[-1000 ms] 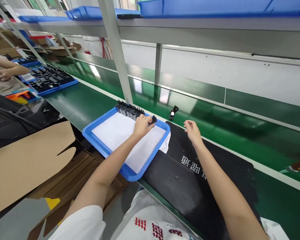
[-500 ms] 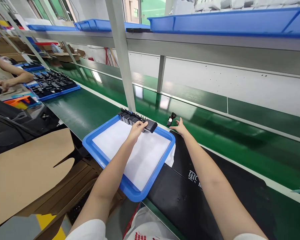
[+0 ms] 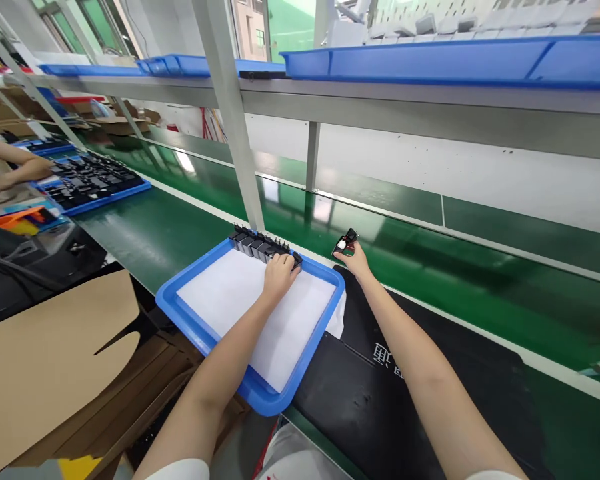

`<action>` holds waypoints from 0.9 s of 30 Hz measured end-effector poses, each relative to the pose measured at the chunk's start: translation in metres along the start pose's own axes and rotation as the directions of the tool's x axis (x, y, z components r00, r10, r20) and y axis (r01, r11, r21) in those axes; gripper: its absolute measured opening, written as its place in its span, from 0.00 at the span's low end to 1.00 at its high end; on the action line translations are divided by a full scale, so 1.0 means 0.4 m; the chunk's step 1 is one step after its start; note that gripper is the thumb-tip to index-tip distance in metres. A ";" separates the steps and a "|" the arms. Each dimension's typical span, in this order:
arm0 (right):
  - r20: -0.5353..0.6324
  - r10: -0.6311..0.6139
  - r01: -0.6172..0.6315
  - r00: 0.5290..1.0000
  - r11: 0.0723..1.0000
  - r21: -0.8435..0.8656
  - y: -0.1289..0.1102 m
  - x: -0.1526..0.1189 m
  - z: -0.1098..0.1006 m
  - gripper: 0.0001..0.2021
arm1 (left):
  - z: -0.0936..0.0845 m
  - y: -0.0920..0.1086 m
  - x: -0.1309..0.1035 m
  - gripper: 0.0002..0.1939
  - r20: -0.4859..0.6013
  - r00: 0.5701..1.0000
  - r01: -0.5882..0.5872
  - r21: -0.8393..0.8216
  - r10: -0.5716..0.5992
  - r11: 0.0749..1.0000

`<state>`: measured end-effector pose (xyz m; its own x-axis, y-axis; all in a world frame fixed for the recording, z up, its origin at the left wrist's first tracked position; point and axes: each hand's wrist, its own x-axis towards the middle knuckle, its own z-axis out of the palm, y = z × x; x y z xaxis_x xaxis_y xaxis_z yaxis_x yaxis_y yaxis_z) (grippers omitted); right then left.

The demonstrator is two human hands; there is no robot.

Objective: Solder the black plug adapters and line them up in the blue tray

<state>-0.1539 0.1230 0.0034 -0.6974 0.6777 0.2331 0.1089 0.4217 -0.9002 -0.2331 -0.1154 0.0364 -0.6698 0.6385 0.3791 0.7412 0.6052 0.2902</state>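
Observation:
A blue tray (image 3: 207,339) lined with a white sheet (image 3: 285,320) lies in front of me. Along its far edge stands a row of several black adapters (image 3: 253,245) with pins pointing up. My left hand (image 3: 280,273) is closed over the black adapter at the right end of this row. Over the green belt, beyond the tray's right corner, my right hand (image 3: 355,259) pinches a small black part (image 3: 349,239) with a white patch.
A black sheet (image 3: 350,393) with white characters covers the table on the right. Cardboard (image 3: 55,360) is at the lower left. A metal post (image 3: 233,113) rises behind the tray. Farther left, a person's arm (image 3: 15,163) is beside a filled blue tray (image 3: 107,201).
My left hand has set the adapter it held at an angle down at the row's end. My right hand, open before, has closed on the small black part and lifted it slightly.

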 end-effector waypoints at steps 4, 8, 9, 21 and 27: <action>-0.001 -0.138 0.138 0.990 0.990 -0.020 -0.056 -0.114 -0.141 0.27 | -0.042 0.028 -0.001 0.07 -0.173 0.982 -0.087 -0.035 0.080 0.996; 0.002 -0.324 0.320 0.946 0.933 -0.168 -0.119 -0.252 -0.259 0.25 | -0.101 0.182 -0.043 0.12 -0.424 0.794 -0.521 -0.104 0.436 0.847; 0.008 -0.383 0.375 0.924 0.899 -0.227 -0.131 -0.284 -0.282 0.24 | -0.110 0.235 -0.059 0.16 -0.455 0.726 -0.612 -0.086 0.516 0.786; -0.238 -0.558 0.366 0.795 0.754 -0.546 -0.160 -0.545 -0.467 0.28 | -0.009 0.604 -0.161 0.25 0.047 0.869 -0.310 -0.724 0.493 0.616; -0.210 -0.543 0.373 0.813 0.764 -0.527 -0.155 -0.634 -0.538 0.23 | 0.050 0.651 -0.211 0.26 0.247 0.893 0.162 -0.957 0.376 0.242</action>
<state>0.1685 0.0547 0.0791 -0.4776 0.4488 0.7553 0.1959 0.8924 -0.4065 0.0153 -0.0021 0.0624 -0.3302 0.9152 0.2310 0.1130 -0.2046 0.9723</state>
